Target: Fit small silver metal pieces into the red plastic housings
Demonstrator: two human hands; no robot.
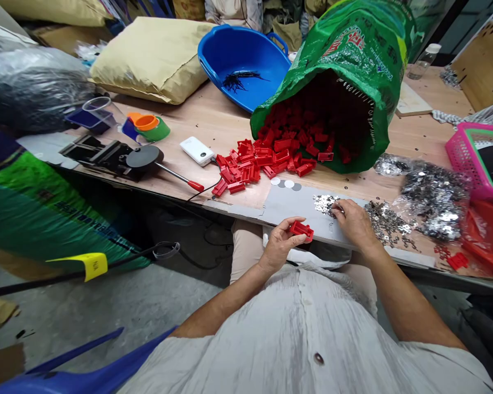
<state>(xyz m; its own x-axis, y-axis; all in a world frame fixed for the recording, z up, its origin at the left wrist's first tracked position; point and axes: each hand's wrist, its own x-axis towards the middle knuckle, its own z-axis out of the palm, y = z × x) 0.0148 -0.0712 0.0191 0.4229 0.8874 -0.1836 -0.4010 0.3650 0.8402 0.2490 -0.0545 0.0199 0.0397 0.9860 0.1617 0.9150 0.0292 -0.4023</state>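
Near the table's front edge, my left hand [280, 244] grips a red plastic housing [302, 230], its hollow side facing up. My right hand [355, 223] reaches down to a small spread of shiny metal pieces [325, 204] on a grey board [285, 201]. Its thumb and fingertips are pinched together at the edge of those pieces; whether a piece is between them is too small to make out. Just right of that hand lies a darker heap of small metal parts [388, 223]. A pile of red housings [246, 164] spills from a green woven sack [353, 49].
A hand press [143, 157] with a red-tipped lever and a white power bank [197, 150] are on the left. Behind stand a blue basin [246, 60] and a paper sack [148, 57]. A bag of metal parts [435, 197] and a pink basket [468, 148] lie right.
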